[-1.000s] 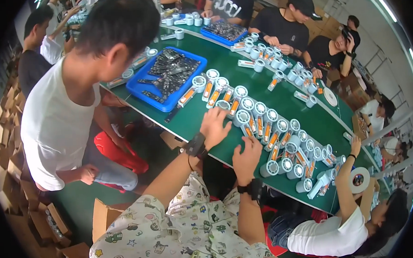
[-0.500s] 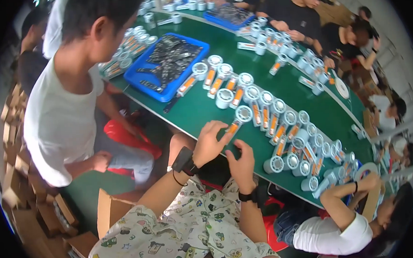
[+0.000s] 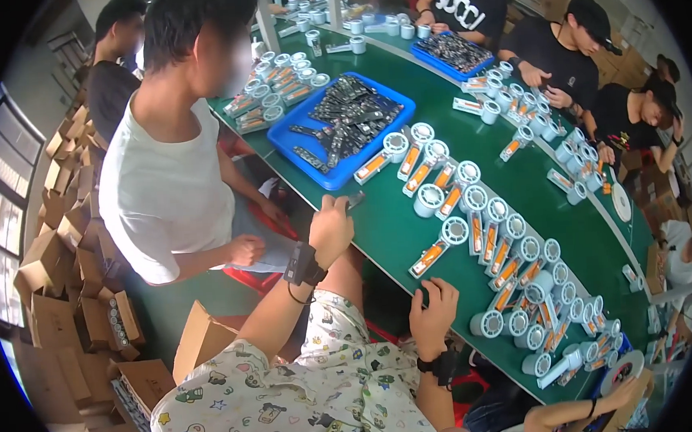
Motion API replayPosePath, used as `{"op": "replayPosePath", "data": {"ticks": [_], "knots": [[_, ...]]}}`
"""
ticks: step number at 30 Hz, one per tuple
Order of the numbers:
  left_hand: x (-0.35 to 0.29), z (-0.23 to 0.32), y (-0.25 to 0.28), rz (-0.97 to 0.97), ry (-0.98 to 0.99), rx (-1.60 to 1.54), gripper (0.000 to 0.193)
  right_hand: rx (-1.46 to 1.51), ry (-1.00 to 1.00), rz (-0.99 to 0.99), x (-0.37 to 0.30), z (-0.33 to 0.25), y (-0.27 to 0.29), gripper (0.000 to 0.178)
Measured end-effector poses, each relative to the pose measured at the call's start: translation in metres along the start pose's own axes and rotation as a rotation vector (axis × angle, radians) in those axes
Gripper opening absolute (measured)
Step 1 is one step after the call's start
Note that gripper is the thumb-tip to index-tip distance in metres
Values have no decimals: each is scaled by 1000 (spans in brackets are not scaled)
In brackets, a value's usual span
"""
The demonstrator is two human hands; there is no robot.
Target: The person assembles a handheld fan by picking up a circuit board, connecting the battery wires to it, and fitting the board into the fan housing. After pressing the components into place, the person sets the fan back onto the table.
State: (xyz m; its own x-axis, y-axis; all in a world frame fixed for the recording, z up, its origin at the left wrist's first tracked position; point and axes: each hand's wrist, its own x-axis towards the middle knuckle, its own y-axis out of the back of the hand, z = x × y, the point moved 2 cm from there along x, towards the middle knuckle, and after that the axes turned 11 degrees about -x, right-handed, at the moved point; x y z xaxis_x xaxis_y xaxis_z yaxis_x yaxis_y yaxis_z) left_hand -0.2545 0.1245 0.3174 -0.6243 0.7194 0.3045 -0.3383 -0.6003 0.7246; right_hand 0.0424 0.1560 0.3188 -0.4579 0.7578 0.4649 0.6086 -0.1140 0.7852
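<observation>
My left hand reaches over the table's near edge, its fingers closed on the end of a dark flat strip just below the blue tray. The strip is partly hidden by the fingers. My right hand is at the table edge, fingers loosely curled and apart, with nothing visible in it. Just beyond it lies a pale blue fan-like piece with a round head and an orange insert in its handle. Neither hand touches this piece. A blue tray holds a heap of similar black strips.
Several more fan-like pieces crowd the green table to the right and beyond. A person in a white shirt sits close on my left. Others work across the table. Open cardboard boxes stand at the left.
My left hand has moved away from the nearest fan-like piece, leftward to the dark strip near the tray, and closed on it. My right hand stays by the table edge. The view has shifted.
</observation>
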Motion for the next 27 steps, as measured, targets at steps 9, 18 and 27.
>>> {"op": "replayPosePath", "data": {"ticks": [9, 18, 27], "knots": [[22, -6, 26, -145, 154, 8, 28, 164, -145, -29, 33, 8, -1, 16], [16, 19, -5, -106, -55, -195, 28, 188, -81, 1, 19, 19, -1, 12], [21, 29, -11, -92, -287, -240, 23, 190, -74, 4, 17, 21, -4, 11]]}}
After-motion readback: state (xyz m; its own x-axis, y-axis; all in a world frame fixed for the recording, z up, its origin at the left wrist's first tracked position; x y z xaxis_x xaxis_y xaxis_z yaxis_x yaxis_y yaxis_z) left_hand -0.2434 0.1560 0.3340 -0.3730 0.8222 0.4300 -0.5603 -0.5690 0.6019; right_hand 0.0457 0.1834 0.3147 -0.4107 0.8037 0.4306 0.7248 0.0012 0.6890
